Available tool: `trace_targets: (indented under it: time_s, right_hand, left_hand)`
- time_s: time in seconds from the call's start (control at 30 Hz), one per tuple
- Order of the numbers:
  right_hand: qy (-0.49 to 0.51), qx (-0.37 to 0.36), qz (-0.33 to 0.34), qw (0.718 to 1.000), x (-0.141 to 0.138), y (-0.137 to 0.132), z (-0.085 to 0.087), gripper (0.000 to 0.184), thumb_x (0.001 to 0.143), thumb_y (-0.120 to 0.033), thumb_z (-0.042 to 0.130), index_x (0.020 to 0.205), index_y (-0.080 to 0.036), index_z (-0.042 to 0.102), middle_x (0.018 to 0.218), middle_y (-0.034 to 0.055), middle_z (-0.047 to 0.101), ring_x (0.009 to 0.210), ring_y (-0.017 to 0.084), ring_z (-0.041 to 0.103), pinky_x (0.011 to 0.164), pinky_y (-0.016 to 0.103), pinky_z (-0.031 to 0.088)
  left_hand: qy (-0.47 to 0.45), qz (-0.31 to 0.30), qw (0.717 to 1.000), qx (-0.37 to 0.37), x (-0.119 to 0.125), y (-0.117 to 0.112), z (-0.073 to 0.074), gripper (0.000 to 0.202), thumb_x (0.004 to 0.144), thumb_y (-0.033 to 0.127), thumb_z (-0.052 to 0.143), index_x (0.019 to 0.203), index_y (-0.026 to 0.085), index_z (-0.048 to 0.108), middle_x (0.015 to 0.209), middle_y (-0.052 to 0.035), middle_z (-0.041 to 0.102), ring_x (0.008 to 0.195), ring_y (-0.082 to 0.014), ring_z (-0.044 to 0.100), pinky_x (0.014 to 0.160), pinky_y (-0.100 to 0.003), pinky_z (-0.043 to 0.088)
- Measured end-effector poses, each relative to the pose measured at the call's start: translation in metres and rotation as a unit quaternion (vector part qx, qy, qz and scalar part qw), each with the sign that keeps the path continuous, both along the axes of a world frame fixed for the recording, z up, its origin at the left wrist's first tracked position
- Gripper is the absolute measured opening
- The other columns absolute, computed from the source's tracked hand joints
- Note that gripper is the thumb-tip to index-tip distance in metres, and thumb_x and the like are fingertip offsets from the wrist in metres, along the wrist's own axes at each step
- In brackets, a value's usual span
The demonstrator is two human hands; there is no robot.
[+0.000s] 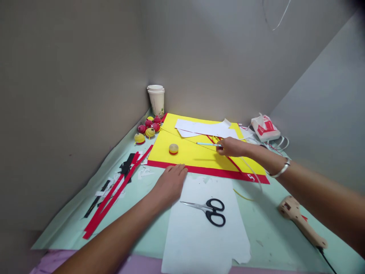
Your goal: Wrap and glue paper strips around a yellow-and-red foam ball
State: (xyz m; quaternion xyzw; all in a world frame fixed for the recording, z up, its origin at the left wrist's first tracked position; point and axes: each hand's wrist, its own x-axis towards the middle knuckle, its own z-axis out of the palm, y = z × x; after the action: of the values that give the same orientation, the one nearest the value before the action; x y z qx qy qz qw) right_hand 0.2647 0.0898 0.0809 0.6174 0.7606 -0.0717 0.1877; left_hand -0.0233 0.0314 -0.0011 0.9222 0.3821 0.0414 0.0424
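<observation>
My left hand (172, 182) lies flat, its fingertips on the red front border of a yellow board (159, 152). Above the right part of this board, my right hand (228, 147) is closed around a slim, pale-blue, pen-like stick (207, 144) that points left. A thin dark line runs across the yellow surface. Left of the stick, a small round tape roll (173, 148) rests on the board. White paper strips (199, 126) lie along its far side, and red strips partly show beneath my right hand. Black-handled scissors (209, 209) lie on white paper (194, 239) in front.
A lidded paper cup (156, 101) stands in the far corner beside several red and yellow ball-like ornaments (150, 132). Red strips (114, 198) and black scraps lie left. A beige glue gun (302, 220) with a cord is at right. Behind it sits a white-and-red packet (265, 128).
</observation>
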Motion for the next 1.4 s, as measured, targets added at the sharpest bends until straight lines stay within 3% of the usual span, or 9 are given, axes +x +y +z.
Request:
trace_targets:
  time_s: [0.1, 0.23, 0.47, 0.6, 0.8, 0.93, 1.03, 1.4]
  right_hand:
    - [0.028, -0.091, -0.008, 0.995, 0.009, -0.019, 0.010, 0.018, 0.083, -0.023, 0.051, 0.076, -0.019, 0.067, 0.072, 0.0039, 0.071, 0.063, 0.016, 0.062, 0.056, 0.024, 0.037]
    - [0.024, -0.173, -0.032, 0.984, 0.015, -0.045, 0.017, 0.016, 0.076, -0.022, 0.056, 0.064, -0.019, 0.065, 0.063, 0.0027, 0.068, 0.054, 0.014, 0.058, 0.052, 0.025, 0.036]
    - [-0.020, -0.149, -0.061, 0.987, 0.019, -0.061, 0.019, 0.023, 0.075, -0.036, 0.064, 0.061, -0.018, 0.063, 0.061, 0.0051, 0.063, 0.050, 0.015, 0.051, 0.049, 0.030, 0.033]
    - [-0.009, -0.070, -0.049, 0.996, 0.018, -0.048, 0.018, 0.020, 0.082, -0.030, 0.056, 0.070, -0.017, 0.066, 0.068, 0.0055, 0.065, 0.055, 0.015, 0.052, 0.051, 0.028, 0.031]
    - [0.007, 0.064, -0.051, 0.997, -0.002, -0.003, 0.001, 0.032, 0.094, -0.031, 0.044, 0.089, -0.011, 0.068, 0.081, 0.0114, 0.069, 0.066, 0.017, 0.058, 0.055, 0.028, 0.034]
    - [0.010, 0.065, -0.058, 0.996, -0.018, 0.020, -0.015, 0.028, 0.097, -0.034, 0.049, 0.095, -0.013, 0.066, 0.087, 0.0062, 0.068, 0.071, 0.015, 0.062, 0.062, 0.027, 0.046]
    - [-0.001, 0.053, -0.070, 0.996, -0.024, 0.029, -0.023, 0.026, 0.096, -0.038, 0.056, 0.102, -0.014, 0.064, 0.097, 0.0044, 0.067, 0.079, 0.015, 0.065, 0.071, 0.032, 0.055]
    - [-0.047, 0.053, -0.051, 0.996, -0.025, 0.033, -0.029, 0.027, 0.095, -0.035, 0.058, 0.113, -0.015, 0.063, 0.113, 0.0087, 0.065, 0.097, 0.020, 0.065, 0.085, 0.040, 0.055]
  left_hand:
    - [-0.002, -0.001, 1.000, -0.004, 0.001, 0.000, 0.001, 0.048, 0.092, 0.011, 0.037, 0.139, 0.011, 0.048, 0.148, -0.0157, 0.047, 0.136, -0.0285, 0.043, 0.111, -0.044, 0.033]
    - [0.001, -0.002, 1.000, -0.007, 0.001, 0.000, 0.004, 0.048, 0.092, 0.011, 0.039, 0.139, 0.010, 0.048, 0.148, -0.0159, 0.046, 0.136, -0.0291, 0.043, 0.111, -0.045, 0.033]
    - [0.015, -0.001, 1.000, 0.004, 0.002, -0.001, 0.007, 0.048, 0.093, 0.011, 0.038, 0.139, 0.010, 0.048, 0.148, -0.0145, 0.047, 0.136, -0.0280, 0.043, 0.112, -0.043, 0.032]
    - [0.020, -0.001, 1.000, 0.002, 0.002, -0.001, 0.007, 0.048, 0.092, 0.011, 0.038, 0.139, 0.010, 0.049, 0.148, -0.0141, 0.047, 0.136, -0.0283, 0.043, 0.111, -0.044, 0.033]
    - [0.018, -0.002, 1.000, 0.006, 0.001, 0.000, 0.005, 0.047, 0.093, 0.012, 0.038, 0.139, 0.009, 0.049, 0.148, -0.0147, 0.048, 0.135, -0.0284, 0.044, 0.111, -0.044, 0.034]
    - [0.015, 0.001, 1.000, -0.001, 0.001, 0.000, 0.005, 0.048, 0.093, 0.012, 0.039, 0.140, 0.010, 0.048, 0.148, -0.0153, 0.046, 0.135, -0.0287, 0.044, 0.111, -0.044, 0.034]
    - [0.018, 0.001, 1.000, -0.008, 0.001, 0.000, 0.005, 0.048, 0.094, 0.012, 0.038, 0.140, 0.010, 0.048, 0.150, -0.0153, 0.045, 0.136, -0.0290, 0.043, 0.112, -0.044, 0.033]
    - [0.021, 0.001, 1.000, -0.017, 0.001, -0.001, 0.005, 0.049, 0.093, 0.012, 0.038, 0.141, 0.009, 0.046, 0.151, -0.0160, 0.043, 0.138, -0.0294, 0.041, 0.112, -0.046, 0.032]
